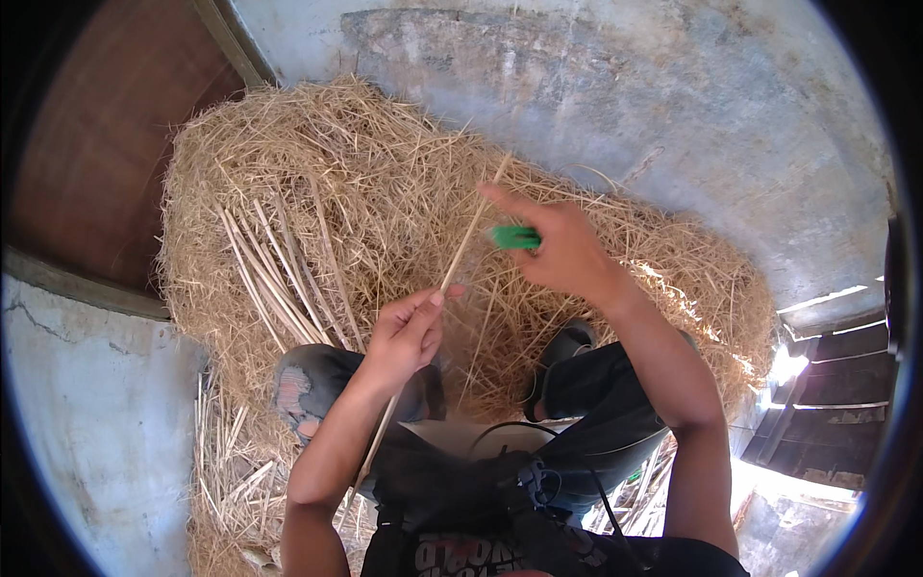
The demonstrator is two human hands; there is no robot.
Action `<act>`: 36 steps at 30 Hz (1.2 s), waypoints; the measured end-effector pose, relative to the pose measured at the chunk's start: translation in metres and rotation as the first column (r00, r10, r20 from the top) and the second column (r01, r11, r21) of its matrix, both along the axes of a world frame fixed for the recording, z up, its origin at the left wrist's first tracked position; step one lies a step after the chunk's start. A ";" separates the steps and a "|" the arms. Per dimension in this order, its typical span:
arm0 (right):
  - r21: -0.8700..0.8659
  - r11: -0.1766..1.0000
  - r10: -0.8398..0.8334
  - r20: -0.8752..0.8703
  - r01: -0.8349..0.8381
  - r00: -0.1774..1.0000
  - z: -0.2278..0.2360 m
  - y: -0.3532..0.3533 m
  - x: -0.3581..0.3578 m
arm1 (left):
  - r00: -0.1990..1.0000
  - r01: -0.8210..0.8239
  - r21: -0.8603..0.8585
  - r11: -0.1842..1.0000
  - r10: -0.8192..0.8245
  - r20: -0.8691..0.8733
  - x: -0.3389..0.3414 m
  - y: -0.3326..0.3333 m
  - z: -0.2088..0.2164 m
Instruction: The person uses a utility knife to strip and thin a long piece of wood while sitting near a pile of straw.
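Note:
My left hand (409,337) is closed around a long, thin, pale stick (466,240), perhaps a bamboo strip, pinched with the thumb on top. The stick slants from its upper tip near the wall down past my left forearm toward my lap. My right hand (572,255) is curled round a bright green object (514,237), which looks like a handle but is blurred by motion; its exact kind cannot be told. That hand's index finger points out near the upper part of the stick. Several similar pale sticks (274,274) lie side by side on the straw, left of my hands.
A large heap of dry straw or shavings (317,144) fills the corner before me. My bent knees (336,370) flank the space under my hands. Behind stands a worn bluish wall (577,77), with a brown panel (115,144) at left. More loose sticks (226,442) lie at lower left.

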State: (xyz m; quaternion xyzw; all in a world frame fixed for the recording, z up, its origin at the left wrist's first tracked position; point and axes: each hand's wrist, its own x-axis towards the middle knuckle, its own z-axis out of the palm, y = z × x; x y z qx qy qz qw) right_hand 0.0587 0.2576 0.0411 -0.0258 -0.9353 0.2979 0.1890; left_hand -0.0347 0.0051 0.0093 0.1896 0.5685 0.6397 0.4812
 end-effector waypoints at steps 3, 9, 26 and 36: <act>0.120 0.993 -0.004 0.070 -0.004 0.998 -0.019 -0.012 -0.008 | 0.998 -0.024 -0.009 1.000 0.025 0.056 0.000 0.001 0.004; 0.257 0.943 0.191 0.098 -0.210 0.977 -0.018 -0.031 -0.004 | 0.987 -0.079 -0.035 0.996 0.083 0.141 -0.006 -0.001 0.004; -0.168 0.900 -0.400 0.050 0.402 0.915 0.002 0.066 0.001 | 0.785 -0.368 -0.059 0.928 0.275 -0.555 -0.041 -0.012 0.069; -0.622 0.783 0.216 0.246 -0.017 0.945 0.025 -0.018 0.008 | -0.296 -0.406 0.842 0.355 0.820 -0.489 -0.081 0.007 0.271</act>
